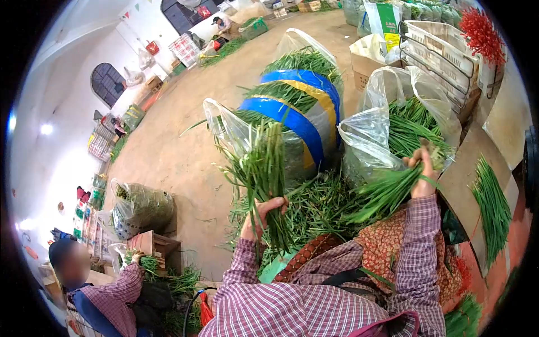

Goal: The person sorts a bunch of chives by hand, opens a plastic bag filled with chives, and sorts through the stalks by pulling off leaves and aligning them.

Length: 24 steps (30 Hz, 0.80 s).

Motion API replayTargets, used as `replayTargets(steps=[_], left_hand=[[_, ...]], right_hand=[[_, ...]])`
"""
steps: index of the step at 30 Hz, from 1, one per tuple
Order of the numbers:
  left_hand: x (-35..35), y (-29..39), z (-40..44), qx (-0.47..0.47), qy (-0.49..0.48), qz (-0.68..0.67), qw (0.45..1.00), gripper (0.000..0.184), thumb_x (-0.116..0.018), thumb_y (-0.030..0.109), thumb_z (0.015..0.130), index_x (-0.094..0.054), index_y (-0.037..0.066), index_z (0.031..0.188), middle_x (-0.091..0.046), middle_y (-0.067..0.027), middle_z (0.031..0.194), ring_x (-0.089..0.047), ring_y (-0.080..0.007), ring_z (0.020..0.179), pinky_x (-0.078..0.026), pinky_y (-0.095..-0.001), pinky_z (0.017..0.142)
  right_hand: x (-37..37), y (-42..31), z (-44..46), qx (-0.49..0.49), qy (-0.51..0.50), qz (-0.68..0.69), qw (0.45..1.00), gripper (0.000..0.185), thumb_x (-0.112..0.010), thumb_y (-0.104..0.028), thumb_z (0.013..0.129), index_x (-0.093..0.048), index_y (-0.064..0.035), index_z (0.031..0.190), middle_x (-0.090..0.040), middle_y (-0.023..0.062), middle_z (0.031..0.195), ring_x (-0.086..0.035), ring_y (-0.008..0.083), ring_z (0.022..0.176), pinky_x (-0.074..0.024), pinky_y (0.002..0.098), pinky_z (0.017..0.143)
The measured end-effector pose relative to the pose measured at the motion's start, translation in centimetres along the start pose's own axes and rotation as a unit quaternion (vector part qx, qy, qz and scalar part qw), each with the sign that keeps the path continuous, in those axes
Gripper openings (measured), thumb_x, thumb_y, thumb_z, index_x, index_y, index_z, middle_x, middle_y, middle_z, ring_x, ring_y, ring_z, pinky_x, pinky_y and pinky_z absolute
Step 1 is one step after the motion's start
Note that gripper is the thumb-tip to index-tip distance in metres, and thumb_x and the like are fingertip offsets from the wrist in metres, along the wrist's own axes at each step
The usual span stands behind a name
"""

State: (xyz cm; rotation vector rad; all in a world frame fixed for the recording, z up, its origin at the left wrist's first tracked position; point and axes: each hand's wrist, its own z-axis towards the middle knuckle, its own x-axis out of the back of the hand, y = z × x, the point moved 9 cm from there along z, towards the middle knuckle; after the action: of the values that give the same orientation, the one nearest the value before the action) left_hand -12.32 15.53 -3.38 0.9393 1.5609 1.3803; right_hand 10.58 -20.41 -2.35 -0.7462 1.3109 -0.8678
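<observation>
My left hand [265, 216] is closed around an upright bunch of chives [264, 163], long green stalks with loose ends sticking out to the left. My right hand [424, 171] grips a second bunch of chives [384, 194]; its leaves fan down to the left and its pale butt ends poke out above the fist. Just beyond that hand stands a clear plastic bag [368, 143] packed with chives. Below and between both hands, loose green leaves [323, 208] lie in a heap by my patterned apron [382, 241].
Ahead stands a large bag bound with blue and yellow bands [303, 118], full of greens. At right are a white crate [438, 50] and a chive bundle [491, 208] on a board. A co-worker [106, 292] handles greens at lower left, near a stuffed bag [143, 210].
</observation>
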Motion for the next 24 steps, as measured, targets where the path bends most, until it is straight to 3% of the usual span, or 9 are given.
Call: replayTargets(steps=[1,4,5,8,12,14,18,20,24], left_hand=[[-0.2,-0.8,0.1,0.013,-0.001,0.017,1.0,0.03,-0.067,0.028,0.079,-0.064,0.0,0.086,-0.06,-0.0059,0.069,-0.058,-0.0152,0.067,-0.047,-0.0303,0.066],[0.5,-5.1,0.1,0.051,-0.031,0.024,0.998,0.033,-0.065,0.03,0.083,-0.066,0.0,0.098,-0.065,-0.0064,0.08,-0.061,-0.0145,0.076,-0.05,-0.0302,0.073],[-0.5,-4.4,0.0,-0.03,-0.064,0.044,0.997,0.037,-0.061,0.034,0.086,-0.066,0.0,0.101,-0.065,-0.0078,0.086,-0.061,-0.0161,0.08,-0.05,-0.0314,0.075],[-2.8,-2.1,-0.9,-0.121,-0.102,0.223,0.962,0.054,-0.043,0.045,0.094,-0.058,-0.002,0.115,-0.064,-0.0114,0.107,-0.062,-0.0211,0.095,-0.05,-0.0368,0.084],[-2.5,-4.6,-0.1,0.054,-0.051,-0.114,0.991,0.059,-0.068,0.029,0.083,-0.045,-0.004,0.126,-0.06,-0.0134,0.116,-0.06,-0.0215,0.1,-0.048,-0.0356,0.088],[-1.8,-4.4,0.5,0.052,-0.005,0.145,0.988,0.062,-0.079,0.022,0.071,-0.051,-0.002,0.12,-0.061,-0.0125,0.115,-0.06,-0.0216,0.1,-0.049,-0.0329,0.086],[-3.4,-2.9,-0.1,0.065,-0.037,0.031,0.997,0.053,-0.08,0.017,0.067,-0.057,0.001,0.113,-0.065,-0.0083,0.099,-0.061,-0.0171,0.091,-0.05,-0.0306,0.082],[-3.3,-3.1,-0.2,0.082,-0.03,0.025,0.996,0.049,-0.079,0.013,0.068,-0.058,0.001,0.111,-0.065,-0.0062,0.096,-0.06,-0.0151,0.085,-0.05,-0.0303,0.078],[-2.8,-3.2,0.3,0.071,-0.02,-0.039,0.997,0.055,-0.075,0.006,0.067,-0.053,0.0,0.118,-0.063,-0.0088,0.103,-0.061,-0.0178,0.09,-0.051,-0.0313,0.08]], right_hand=[[-3.7,-2.1,-1.1,0.069,-0.052,-0.065,0.994,0.014,-0.056,-0.026,0.089,-0.059,-0.0125,0.089,-0.051,-0.0012,0.061,-0.049,0.0083,0.049,-0.0542,0.0276,0.052],[-12.5,-2.7,-4.8,0.043,-0.167,-0.147,0.974,0.022,-0.061,-0.022,0.087,-0.062,-0.0105,0.106,-0.052,-0.0036,0.062,-0.044,0.0033,0.046,-0.0432,0.0214,0.041],[-15.9,-4.2,-6.5,0.075,-0.237,-0.223,0.943,0.026,-0.063,-0.024,0.086,-0.062,-0.0093,0.107,-0.059,-0.0013,0.067,-0.041,0.0034,0.045,-0.0383,0.02,0.042],[-21.1,-4.6,-9.1,0.24,-0.288,-0.326,0.868,0.039,-0.072,-0.026,0.077,-0.059,-0.0079,0.109,-0.065,0.0069,0.069,-0.062,0.0179,0.055,-0.0474,0.0303,0.048],[-23.9,-3.9,-10.3,0.311,-0.287,-0.437,0.794,0.049,-0.076,-0.03,0.07,-0.055,-0.0089,0.11,-0.065,0.0099,0.07,-0.065,0.0275,0.062,-0.0494,0.037,0.052],[-24.5,-1.7,-9.8,0.27,-0.3,-0.556,0.726,0.044,-0.076,-0.029,0.069,-0.055,-0.0087,0.102,-0.063,0.0102,0.066,-0.064,0.0286,0.06,-0.0488,0.0395,0.052],[-25.0,0.3,-10.6,0.331,-0.317,-0.558,0.692,0.02,-0.068,-0.019,0.075,-0.053,-0.0057,0.08,-0.058,0.0127,0.059,-0.064,0.0297,0.059,-0.0478,0.041,0.051],[-24.7,0.6,-10.1,0.331,-0.313,-0.554,0.697,0.017,-0.063,-0.017,0.08,-0.054,-0.0037,0.074,-0.058,0.0146,0.06,-0.062,0.0266,0.056,-0.0471,0.0392,0.05],[-23.2,3.1,-8.6,-0.021,-0.431,-0.268,0.861,0.025,-0.061,-0.024,0.087,-0.059,-0.0019,0.076,-0.054,0.0021,0.057,-0.051,0.0095,0.052,-0.0421,0.0283,0.048]])
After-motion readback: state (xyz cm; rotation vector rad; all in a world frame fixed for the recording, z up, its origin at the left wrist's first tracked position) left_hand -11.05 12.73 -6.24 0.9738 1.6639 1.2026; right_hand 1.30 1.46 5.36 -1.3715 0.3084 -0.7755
